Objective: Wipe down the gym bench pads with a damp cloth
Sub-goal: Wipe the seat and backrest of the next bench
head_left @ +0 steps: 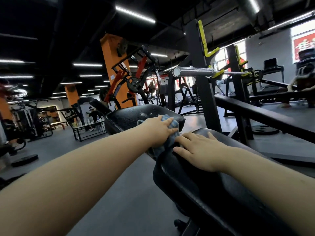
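Dim gym lit by ceiling strip lights (135,14), window glare right, edges warped

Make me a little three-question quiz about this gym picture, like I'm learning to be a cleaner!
1. True or false: the left hand grips the blue cloth.
2. Where does the right hand lie? A) on the silver barbell B) flat on the near bench pad C) on the floor
3. Fill in: the cloth sits in the gap between the near pad and the ___ pad.

Key
1. True
2. B
3. far
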`<state>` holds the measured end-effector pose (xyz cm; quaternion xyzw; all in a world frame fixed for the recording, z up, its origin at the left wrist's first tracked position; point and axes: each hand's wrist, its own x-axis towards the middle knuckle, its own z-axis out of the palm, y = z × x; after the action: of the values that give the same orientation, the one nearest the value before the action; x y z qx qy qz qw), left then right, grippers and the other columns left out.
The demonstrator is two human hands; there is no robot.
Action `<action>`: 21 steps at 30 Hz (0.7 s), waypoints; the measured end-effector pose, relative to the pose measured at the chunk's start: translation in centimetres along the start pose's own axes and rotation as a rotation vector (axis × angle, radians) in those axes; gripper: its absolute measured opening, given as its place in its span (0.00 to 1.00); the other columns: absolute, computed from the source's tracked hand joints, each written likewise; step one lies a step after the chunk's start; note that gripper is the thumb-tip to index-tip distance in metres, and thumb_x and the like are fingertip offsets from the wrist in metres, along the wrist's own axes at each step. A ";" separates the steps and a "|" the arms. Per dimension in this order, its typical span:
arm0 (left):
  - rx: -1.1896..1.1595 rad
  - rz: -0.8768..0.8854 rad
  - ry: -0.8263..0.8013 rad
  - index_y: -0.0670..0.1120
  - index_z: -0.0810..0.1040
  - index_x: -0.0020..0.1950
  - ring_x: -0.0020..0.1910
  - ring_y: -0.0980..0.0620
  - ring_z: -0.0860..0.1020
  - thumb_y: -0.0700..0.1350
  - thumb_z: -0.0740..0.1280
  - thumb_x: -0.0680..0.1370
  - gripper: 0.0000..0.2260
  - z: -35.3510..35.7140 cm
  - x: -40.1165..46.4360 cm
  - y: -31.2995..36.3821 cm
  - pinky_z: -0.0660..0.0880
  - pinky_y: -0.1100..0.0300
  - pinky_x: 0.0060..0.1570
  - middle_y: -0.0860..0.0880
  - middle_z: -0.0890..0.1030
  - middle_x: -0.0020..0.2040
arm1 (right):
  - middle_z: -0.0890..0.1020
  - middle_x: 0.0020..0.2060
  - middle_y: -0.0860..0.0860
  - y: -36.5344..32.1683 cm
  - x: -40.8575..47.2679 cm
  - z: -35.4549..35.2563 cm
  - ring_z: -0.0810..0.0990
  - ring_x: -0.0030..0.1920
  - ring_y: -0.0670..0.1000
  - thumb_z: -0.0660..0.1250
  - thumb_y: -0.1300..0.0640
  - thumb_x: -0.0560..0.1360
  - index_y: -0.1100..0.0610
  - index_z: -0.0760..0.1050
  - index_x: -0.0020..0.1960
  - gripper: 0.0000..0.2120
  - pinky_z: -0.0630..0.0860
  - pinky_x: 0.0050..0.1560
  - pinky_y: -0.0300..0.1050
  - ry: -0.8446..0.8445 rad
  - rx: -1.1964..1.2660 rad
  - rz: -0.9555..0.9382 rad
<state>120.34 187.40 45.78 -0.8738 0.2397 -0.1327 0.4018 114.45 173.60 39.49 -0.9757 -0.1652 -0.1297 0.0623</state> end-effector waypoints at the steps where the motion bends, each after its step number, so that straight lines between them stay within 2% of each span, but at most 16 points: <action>1: -0.009 0.002 -0.004 0.55 0.45 0.77 0.76 0.40 0.48 0.48 0.53 0.82 0.26 -0.2 0.8 0.0 0.58 0.49 0.70 0.47 0.41 0.78 | 0.63 0.71 0.49 0.0 0.1 -0.1 0.59 0.72 0.51 0.43 0.39 0.80 0.45 0.58 0.70 0.23 0.51 0.70 0.66 -0.008 -0.003 -0.002; 9: -0.021 0.018 -0.016 0.59 0.47 0.77 0.76 0.41 0.46 0.51 0.57 0.81 0.28 -0.8 3.5 0.3 0.58 0.47 0.71 0.48 0.39 0.77 | 0.62 0.72 0.48 -0.2 -0.1 -0.6 0.58 0.73 0.50 0.45 0.39 0.80 0.45 0.56 0.73 0.23 0.49 0.71 0.64 -0.038 0.032 0.030; 13: -0.003 0.050 0.000 0.59 0.46 0.76 0.76 0.42 0.43 0.48 0.57 0.81 0.28 0.1 1.3 -0.2 0.51 0.49 0.74 0.48 0.38 0.77 | 0.62 0.71 0.48 -0.5 -0.2 -0.8 0.58 0.73 0.50 0.46 0.40 0.80 0.45 0.58 0.72 0.22 0.49 0.72 0.63 -0.033 0.059 0.044; 16: -0.001 0.054 0.035 0.59 0.49 0.76 0.76 0.42 0.45 0.48 0.56 0.81 0.27 0.7 -2.0 -0.6 0.52 0.49 0.74 0.49 0.39 0.77 | 0.63 0.71 0.47 -0.6 -0.3 -0.9 0.58 0.73 0.50 0.46 0.39 0.80 0.45 0.58 0.71 0.22 0.49 0.72 0.63 -0.037 0.067 0.051; 19: -0.049 0.044 0.179 0.58 0.55 0.75 0.76 0.44 0.50 0.49 0.55 0.81 0.23 2.4 -5.7 -1.3 0.53 0.51 0.73 0.49 0.46 0.78 | 0.62 0.72 0.46 -0.4 -0.3 -1.0 0.58 0.73 0.50 0.46 0.39 0.80 0.43 0.57 0.72 0.22 0.47 0.72 0.63 -0.043 0.076 0.053; 21: -0.082 0.084 0.363 0.56 0.67 0.71 0.73 0.42 0.62 0.50 0.56 0.79 0.20 3.9 -7.9 -1.8 0.61 0.49 0.70 0.47 0.60 0.76 | 0.61 0.72 0.46 -0.4 -0.3 -1.0 0.58 0.74 0.50 0.45 0.39 0.80 0.43 0.56 0.72 0.22 0.47 0.73 0.63 -0.044 0.079 0.055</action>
<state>115.84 195.08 44.30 -0.8402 0.3500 -0.2616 0.3213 113.85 173.74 40.41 -0.9792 -0.1449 -0.0999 0.1006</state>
